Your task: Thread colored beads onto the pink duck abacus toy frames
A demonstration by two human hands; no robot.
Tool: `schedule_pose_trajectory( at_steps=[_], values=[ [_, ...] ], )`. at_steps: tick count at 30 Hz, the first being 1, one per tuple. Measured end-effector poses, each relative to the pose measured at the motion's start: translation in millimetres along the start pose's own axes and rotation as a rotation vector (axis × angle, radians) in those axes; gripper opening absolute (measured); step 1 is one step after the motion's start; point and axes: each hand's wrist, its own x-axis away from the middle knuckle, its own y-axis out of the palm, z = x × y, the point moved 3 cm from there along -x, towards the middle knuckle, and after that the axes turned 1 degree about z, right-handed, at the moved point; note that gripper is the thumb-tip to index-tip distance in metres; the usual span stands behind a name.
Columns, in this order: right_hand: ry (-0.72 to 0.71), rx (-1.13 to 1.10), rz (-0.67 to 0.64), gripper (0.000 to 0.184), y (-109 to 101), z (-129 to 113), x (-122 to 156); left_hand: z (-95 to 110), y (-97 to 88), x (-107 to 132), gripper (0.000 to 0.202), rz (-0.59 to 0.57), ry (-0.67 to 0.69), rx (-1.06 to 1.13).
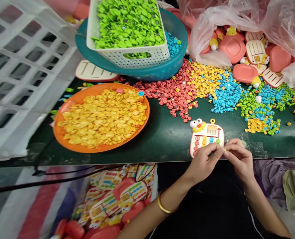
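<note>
A small cream and pink toy phone (205, 136) with a yellow duck head and coloured buttons lies on the dark green table (162, 136) near its front edge. My left hand (204, 160) rests on its lower edge, fingers pinched together. My right hand (238, 156) meets it at the toy's lower right corner, also pinched, with a tiny yellow piece showing between the fingertips. A gold bangle (163, 205) sits on my left wrist.
An orange plate (63, 113) of yellow pieces lies at the left. Behind it a teal basin (162, 68) holds a white basket (140, 56) of green pieces. Loose red, yellow, blue and green buttons (219, 89) cover the table. A plastic bag (237, 30) holds pink toy shells. Finished toys (117, 196) lie below.
</note>
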Motion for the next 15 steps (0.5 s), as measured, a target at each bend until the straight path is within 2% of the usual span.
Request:
schedule_pose_trajectory(
  at_steps=[2, 4, 7, 9, 11, 13, 15],
  values=[
    [0.019, 0.045, -0.084, 0.018, -3, -3, -2, 1, -5.2, 1, 0.04, -0.052, 0.012, -0.104],
    [-0.016, 0.117, -0.19, 0.016, -5, -10, -4, 4, -7.6, 1, 0.04, -0.102, 0.019, -0.187],
    [-0.168, 0.257, -0.27, 0.018, -8, -20, -7, 6, -6.5, 0, 0.042, -0.151, -0.013, -0.17],
    [-0.285, 0.378, -0.276, 0.021, -10, -22, -13, 3, -7.5, -2, 0.043, -0.119, -0.014, -0.162],
    [-0.365, 0.514, -0.249, 0.021, -13, -19, -26, -2, -15.7, -4, 0.039, 0.052, 0.053, -0.261],
    [-0.4, 0.645, -0.2, 0.021, -15, -11, -44, -10, -29.9, -4, 0.035, 0.359, 0.149, -0.445],
    [-0.411, 0.741, -0.204, 0.024, -14, -2, -61, -22, -41.7, -1, 0.047, 0.613, 0.197, -0.612]
  ],
)
